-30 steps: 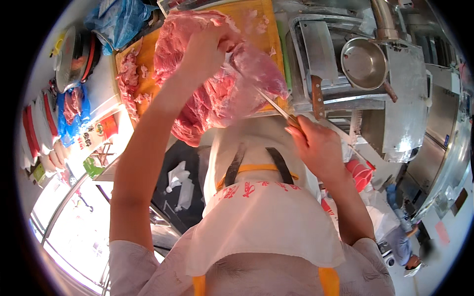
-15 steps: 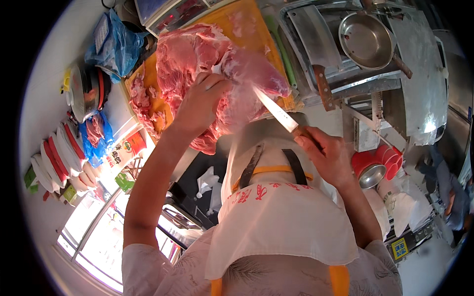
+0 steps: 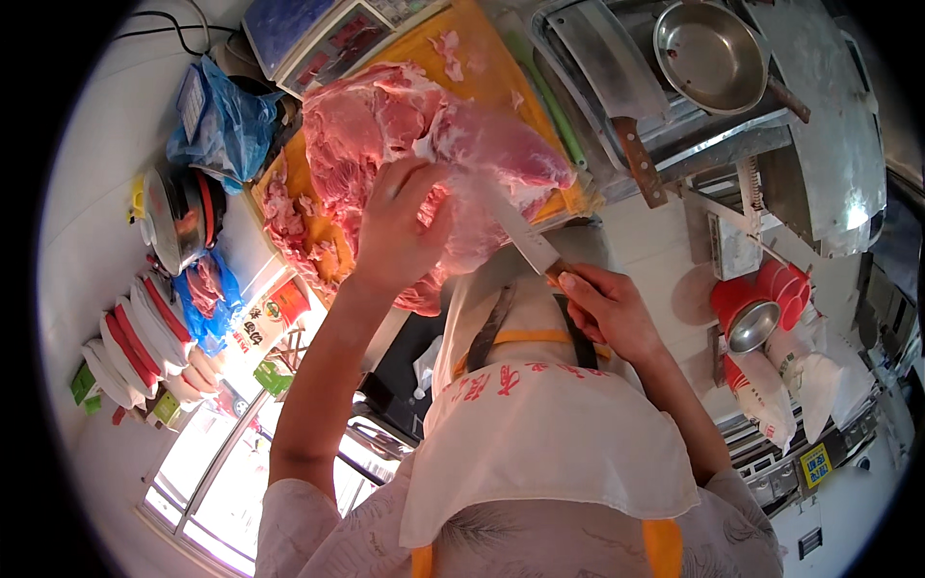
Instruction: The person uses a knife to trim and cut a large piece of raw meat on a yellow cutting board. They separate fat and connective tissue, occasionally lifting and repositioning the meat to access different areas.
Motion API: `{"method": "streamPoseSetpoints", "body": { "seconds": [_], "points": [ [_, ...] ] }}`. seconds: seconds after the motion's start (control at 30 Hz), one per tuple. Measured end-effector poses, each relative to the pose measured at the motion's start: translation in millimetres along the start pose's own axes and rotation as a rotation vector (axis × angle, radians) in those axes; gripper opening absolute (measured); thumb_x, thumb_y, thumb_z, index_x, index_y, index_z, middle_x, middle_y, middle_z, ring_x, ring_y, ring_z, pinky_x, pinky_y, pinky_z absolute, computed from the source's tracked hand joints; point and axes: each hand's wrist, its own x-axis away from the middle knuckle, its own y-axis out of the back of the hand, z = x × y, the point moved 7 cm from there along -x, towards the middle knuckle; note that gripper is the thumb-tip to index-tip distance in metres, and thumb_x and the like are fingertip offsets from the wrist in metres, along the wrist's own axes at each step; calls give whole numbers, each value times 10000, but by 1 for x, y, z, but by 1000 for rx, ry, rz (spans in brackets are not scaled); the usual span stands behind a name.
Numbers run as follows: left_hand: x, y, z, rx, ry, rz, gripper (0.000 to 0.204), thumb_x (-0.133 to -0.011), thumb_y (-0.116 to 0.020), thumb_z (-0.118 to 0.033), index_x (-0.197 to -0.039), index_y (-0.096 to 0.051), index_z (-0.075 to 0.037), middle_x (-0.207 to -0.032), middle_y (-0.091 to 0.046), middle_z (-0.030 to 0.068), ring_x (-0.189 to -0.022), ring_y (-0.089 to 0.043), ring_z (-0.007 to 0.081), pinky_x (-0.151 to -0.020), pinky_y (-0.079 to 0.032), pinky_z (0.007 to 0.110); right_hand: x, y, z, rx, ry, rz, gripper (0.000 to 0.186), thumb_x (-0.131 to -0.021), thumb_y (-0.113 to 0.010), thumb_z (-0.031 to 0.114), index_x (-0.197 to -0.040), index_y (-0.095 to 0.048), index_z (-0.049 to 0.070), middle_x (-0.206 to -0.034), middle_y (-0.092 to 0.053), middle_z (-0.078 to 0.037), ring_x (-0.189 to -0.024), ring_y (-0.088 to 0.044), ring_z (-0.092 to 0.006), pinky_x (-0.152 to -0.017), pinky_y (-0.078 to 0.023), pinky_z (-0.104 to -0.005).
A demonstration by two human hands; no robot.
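Note:
A large slab of raw meat (image 3: 366,125) lies across an orange cutting board (image 3: 491,58). My left hand (image 3: 400,226) is on the near part of the slab, its fingers curled onto the meat. My right hand (image 3: 607,308) is closed round the wooden handle of a long knife (image 3: 525,236). The blade points up and left, and its tip end is at the meat, just right of my left hand; a haze blurs that spot, so how deep the tip goes is hidden. Smaller meat scraps (image 3: 289,217) lie on the board's left side.
A cleaver (image 3: 612,72) and a steel pan (image 3: 711,58) rest on a metal tray at the upper right. Blue plastic bags (image 3: 226,120) hang at left. Red containers (image 3: 737,313) and white bags (image 3: 814,385) stand at lower right. A metal-edged case (image 3: 337,43) borders the board's far left.
My right hand and the knife have shifted slightly up and left. My left hand stays on the meat with its fingers rearranged. The surroundings have shifted a little in view.

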Motion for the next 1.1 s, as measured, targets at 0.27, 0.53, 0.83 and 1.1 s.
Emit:
{"method": "streamPoseSetpoints", "body": {
  "seconds": [0.27,0.53,0.83,1.1],
  "points": [
    [-26,-33,2,-269,-14,346,366,-727,-798,-99,-1071,-709,-10,-1116,-679,176,-1091,-635,373,-938,-543,469,14,8,-21,-108,34,-25,371,-1080,-612,358,-1231,-705,32,-666,-508,37,-533,-398,-29,-476,-323,-225],
    [-41,-38,5,-344,52,578,248,-709,-779,-105,-916,-713,15,-981,-703,229,-952,-679,416,-882,-558,478,14,3,-31,-152,51,-10,372,-1079,-614,356,-1230,-703,28,-676,-501,44,-559,-408,-26,-490,-319,-220],
    [-45,-40,6,-444,-20,587,221,-691,-774,-127,-836,-678,10,-850,-697,209,-848,-688,410,-765,-558,475,-5,-20,-41,-191,163,-30,356,-1076,-622,323,-1223,-704,9,-672,-501,45,-571,-428,-27,-497,-352,-231],
    [-43,-30,1,-292,-59,458,170,-697,-730,-106,-787,-626,-5,-795,-660,202,-775,-661,398,-691,-522,477,-23,-43,-51,-175,209,-60,342,-1074,-619,330,-1206,-716,29,-645,-524,31,-570,-458,-35,-512,-385,-261]
  ]
}}
